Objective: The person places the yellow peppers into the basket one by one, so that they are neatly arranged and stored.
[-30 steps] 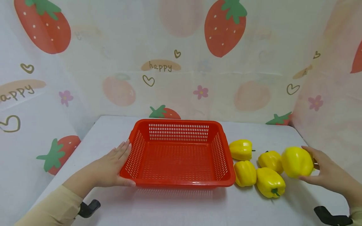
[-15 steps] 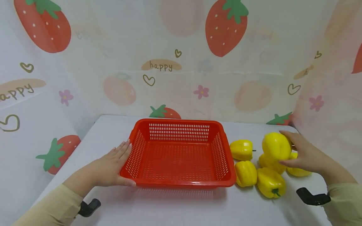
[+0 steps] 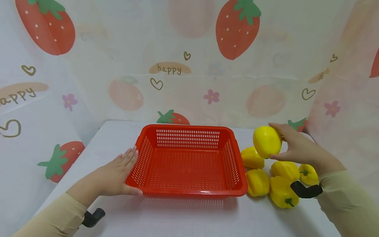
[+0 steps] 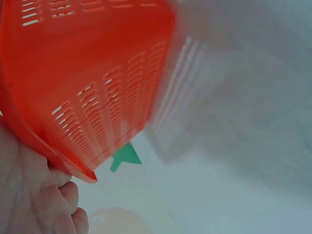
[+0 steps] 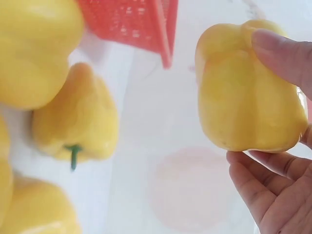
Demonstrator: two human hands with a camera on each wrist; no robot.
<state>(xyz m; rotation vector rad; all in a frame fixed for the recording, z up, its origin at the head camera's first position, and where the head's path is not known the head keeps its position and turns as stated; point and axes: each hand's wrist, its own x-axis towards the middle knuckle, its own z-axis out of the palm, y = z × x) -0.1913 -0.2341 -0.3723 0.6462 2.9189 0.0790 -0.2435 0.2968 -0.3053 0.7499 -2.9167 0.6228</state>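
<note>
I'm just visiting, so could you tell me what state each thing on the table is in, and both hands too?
Red basket: upright, open-topped, empty.
Held yellow pepper: lifted off the table, outside the basket.
Five other yellow peppers: resting on the table, right of the basket.
Left hand: resting against the basket's left side.
Right hand: gripping the lifted pepper.

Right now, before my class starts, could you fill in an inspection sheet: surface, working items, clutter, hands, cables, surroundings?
Surface: white table.
Working items: red basket; five yellow peppers on the table, right of it; a sixth pepper raised above the table.
Clutter: nothing seen.
Left hand: touches the basket's left side.
Right hand: holds the sixth pepper between thumb and fingers.
Cables: nothing seen.
Surroundings: fruit-printed backdrop behind and at both sides.
</note>
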